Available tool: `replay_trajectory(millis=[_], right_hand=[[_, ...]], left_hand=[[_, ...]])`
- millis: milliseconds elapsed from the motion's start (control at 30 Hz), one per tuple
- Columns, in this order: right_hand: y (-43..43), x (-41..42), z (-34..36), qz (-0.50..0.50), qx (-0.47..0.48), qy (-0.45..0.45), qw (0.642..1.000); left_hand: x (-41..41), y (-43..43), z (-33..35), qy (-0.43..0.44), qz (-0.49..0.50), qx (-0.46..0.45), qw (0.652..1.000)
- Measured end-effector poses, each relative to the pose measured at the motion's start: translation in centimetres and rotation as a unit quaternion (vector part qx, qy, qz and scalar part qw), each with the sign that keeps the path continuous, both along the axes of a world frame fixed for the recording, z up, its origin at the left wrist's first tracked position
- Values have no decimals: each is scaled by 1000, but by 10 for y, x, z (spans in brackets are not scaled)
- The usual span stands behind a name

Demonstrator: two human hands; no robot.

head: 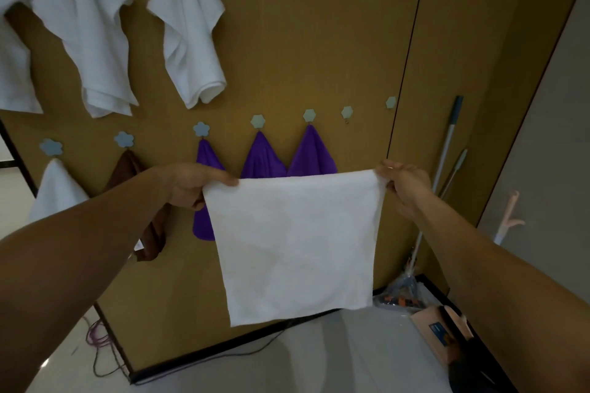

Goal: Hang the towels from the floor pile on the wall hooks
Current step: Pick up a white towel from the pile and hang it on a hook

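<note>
1. Grip: the left hand (191, 185) pinches the upper left corner of the white towel (297, 246), and the right hand (404, 185) pinches the upper right corner. The top edge is pulled straight between them.
2. Towel position: the cloth hangs flat below the grip line, in front of the wall panel (303, 41). Its lower edge hangs free, clear of the floor.
3. Handling, judged: light, soft and limp, not fragile. Releasing one corner should let the cloth fold toward the other hand. A single corner, or a bunched part of the top edge, is the likely place to hold it for hooking.
4. Just behind the grip: three purple towels (263, 156) hang on hooks.
5. Above the right hand, toward the left one: two empty hooks (346, 112), the nearest free targets.
6. Beyond the left hand: a brown towel (127, 169) and a small white towel (56, 191), both hung.
7. High above the grip: large white towels (191, 25), hung.
8. Floor pile: not in view.
</note>
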State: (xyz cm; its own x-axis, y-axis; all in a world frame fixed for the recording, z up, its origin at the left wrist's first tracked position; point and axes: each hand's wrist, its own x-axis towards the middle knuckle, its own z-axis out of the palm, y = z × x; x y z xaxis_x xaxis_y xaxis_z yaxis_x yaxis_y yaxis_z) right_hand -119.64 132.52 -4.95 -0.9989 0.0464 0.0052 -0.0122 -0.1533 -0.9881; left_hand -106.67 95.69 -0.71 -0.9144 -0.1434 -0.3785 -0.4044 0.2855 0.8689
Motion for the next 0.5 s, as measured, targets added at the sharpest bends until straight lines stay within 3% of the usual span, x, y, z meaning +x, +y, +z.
replay_trajectory(millis=[67, 200, 367, 500], right_hand=[[3, -3, -2, 18, 22, 7, 1000], [7, -9, -4, 16, 178, 35, 983], [11, -9, -4, 39, 353, 69, 932], [12, -11, -7, 40, 396, 72, 914]], left_hand=[[-4, -1, -1, -42, -43, -56, 997], [-9, 5, 1, -53, -56, -139, 987], [-14, 8, 0, 13, -41, -225, 973], [-17, 13, 2, 65, -23, -252, 965]])
